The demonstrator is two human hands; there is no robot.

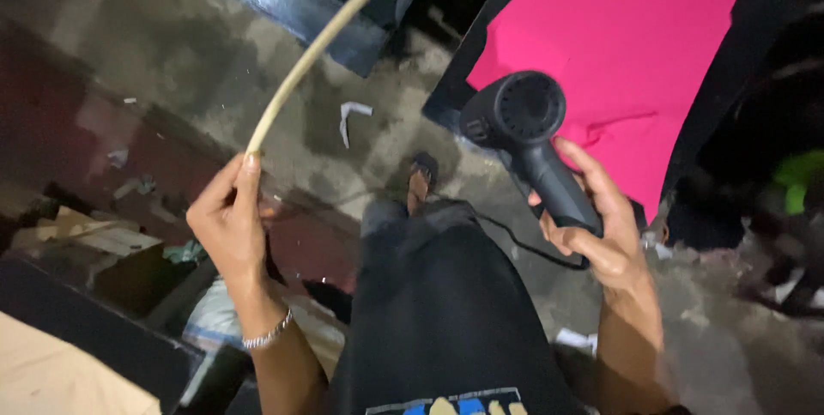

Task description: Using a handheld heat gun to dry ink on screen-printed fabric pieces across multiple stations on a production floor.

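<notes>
Head cam looks down on 2 bare hands w/ a dark-clothed leg between them. Left hand (pixel 227 222) is clenched around the lower end of a thin pale cane strip (pixel 318 46), thumb and fingers pinching it near the tip; a silver chain bracelet (pixel 268 333) sits on that wrist. The strip curves up and to the right from the hand, arching across the floor and leaving the frame at the top edge.

Right hand (pixel 596 226) is grasping the handle of a black hair dryer (pixel 524 132), fingers wrapped round the grip. The dryer's round grille end faces the cam, body tilted up-left, held in the air just in front of a bright pink sheet (pixel 627 29). A black cord (pixel 519 248) runs from the handle base down toward the leg.

Dryer and strip are well apart, not touching.

Below: wet-looking concrete floor (pixel 189 54) w/ paper scraps; 1 white scrap (pixel 350 116) lies near the middle. A foot in a dark sandal (pixel 421 179) shows beyond the knee. Cardboard pieces (pixel 81 235) lie at the left, under the left hand. Far right is dark and blurred, w/ a green patch I can't identify.
</notes>
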